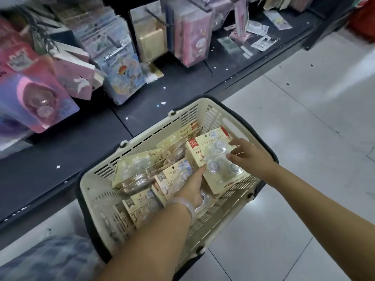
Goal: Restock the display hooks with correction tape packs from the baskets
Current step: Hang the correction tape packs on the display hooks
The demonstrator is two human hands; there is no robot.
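Picking step, inside cream basket (213,110): right hand (246,157) and left hand (192,187) both pinching three-roll correction tape pack (215,159) at opposite edges. Next likely: lifting it toward display hooks, aligning hang hole.

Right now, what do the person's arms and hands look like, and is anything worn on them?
Both forearms are bare, with no sleeves or gloves in view. The left hand has a pale, translucent bangle around its wrist. The right hand shows no ring, watch or band.

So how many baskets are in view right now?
1: a cream basket on the floor by the dark shelf, both hands reaching into its correction tape packs. Others may sit outside the frame.
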